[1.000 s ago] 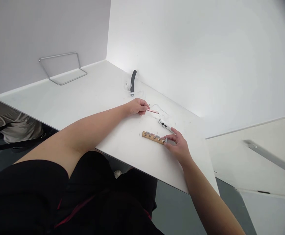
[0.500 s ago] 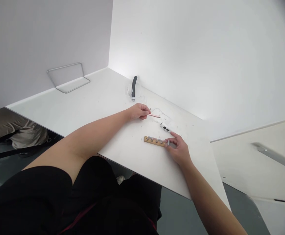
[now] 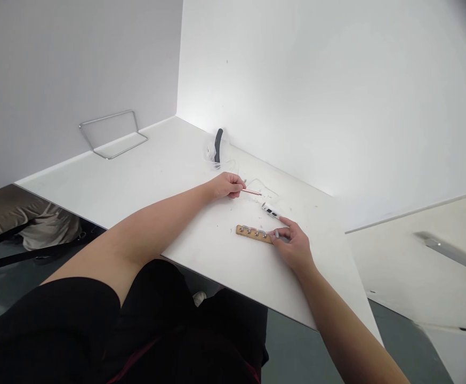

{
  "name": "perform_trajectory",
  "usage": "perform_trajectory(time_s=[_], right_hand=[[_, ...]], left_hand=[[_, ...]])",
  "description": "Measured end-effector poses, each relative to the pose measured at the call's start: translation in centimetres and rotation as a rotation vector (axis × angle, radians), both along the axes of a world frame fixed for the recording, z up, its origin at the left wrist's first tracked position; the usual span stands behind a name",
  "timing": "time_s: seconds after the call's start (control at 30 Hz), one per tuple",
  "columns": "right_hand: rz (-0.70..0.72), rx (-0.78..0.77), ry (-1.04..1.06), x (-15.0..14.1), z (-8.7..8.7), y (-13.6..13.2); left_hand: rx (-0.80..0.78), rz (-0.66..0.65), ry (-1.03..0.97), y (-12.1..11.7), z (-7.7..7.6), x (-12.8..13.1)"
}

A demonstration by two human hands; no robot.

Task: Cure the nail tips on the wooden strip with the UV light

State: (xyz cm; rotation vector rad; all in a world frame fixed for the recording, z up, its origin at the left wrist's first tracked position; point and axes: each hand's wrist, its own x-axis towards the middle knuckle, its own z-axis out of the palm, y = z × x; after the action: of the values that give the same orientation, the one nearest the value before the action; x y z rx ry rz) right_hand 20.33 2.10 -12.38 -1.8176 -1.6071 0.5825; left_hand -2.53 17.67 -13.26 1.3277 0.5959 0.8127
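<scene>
My left hand (image 3: 229,185) is closed in a pinch on a thin pink stick (image 3: 252,191), pencil-like with a dark tip, which points right just above the tabletop. My right hand (image 3: 294,246) curls its thumb and fingers around the right end of a wooden strip (image 3: 252,238) with a row of several shiny silver knobs, like small bells. A small grey piece (image 3: 276,233) shows at those fingertips; whether it belongs to the strip I cannot tell. Its index finger reaches the lower end of a white device (image 3: 271,210) with dark panels.
Behind my left hand, a clear container (image 3: 209,153) and a curved black handle (image 3: 217,145) stand near the wall. A thin white cord (image 3: 263,184) and small crumbs lie on the white table (image 3: 137,192). A bent metal frame (image 3: 115,157) leans at the left partition.
The view has tilted slightly, so everything sits a little lower. My right fingers cover more of the strip's right end, hiding its last knob. My left hand keeps its grip, nearly still.
</scene>
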Motion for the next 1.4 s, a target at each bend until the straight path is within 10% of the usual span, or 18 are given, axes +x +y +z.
perform_trajectory(time_s=[1.4], right_hand=[[-0.211,0.074,0.338,0.60,0.33,-0.25]], left_hand=[[-0.006,0.007,0.029,0.43,-0.50,0.27]])
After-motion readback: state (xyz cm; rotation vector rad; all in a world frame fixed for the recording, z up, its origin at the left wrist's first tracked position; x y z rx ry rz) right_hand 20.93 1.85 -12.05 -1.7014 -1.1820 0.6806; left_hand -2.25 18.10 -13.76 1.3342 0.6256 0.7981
